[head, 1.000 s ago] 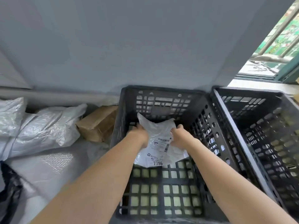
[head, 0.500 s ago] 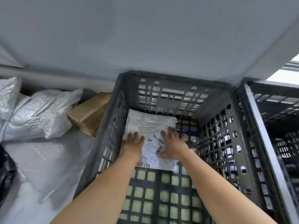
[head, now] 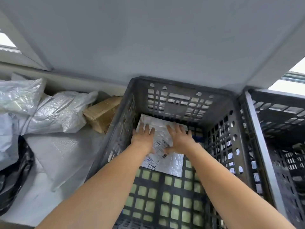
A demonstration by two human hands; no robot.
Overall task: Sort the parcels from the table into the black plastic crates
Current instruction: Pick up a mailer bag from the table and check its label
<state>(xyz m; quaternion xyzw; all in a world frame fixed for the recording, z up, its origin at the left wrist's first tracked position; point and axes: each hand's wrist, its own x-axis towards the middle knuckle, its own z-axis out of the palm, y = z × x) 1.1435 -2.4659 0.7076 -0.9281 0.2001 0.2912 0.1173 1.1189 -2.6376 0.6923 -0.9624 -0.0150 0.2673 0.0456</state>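
Parcel flat on crate floor | left grip, right grip both released, fingers straight, pressing parcel | cardboard box just outside crate's left wall

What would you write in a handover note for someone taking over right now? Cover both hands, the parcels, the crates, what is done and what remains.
Left hand: open, fingers flat on the white parcel.
Right hand: open, also pressing flat on it.
The white parcel lies label up on the floor of the near crate, towards its far end.
The second crate stands to the right; contents unclear.
Done: this parcel is placed.
Left: lift both hands out, then sort the plastic bags, cardboard box and padded mailer lying left of the near crate.
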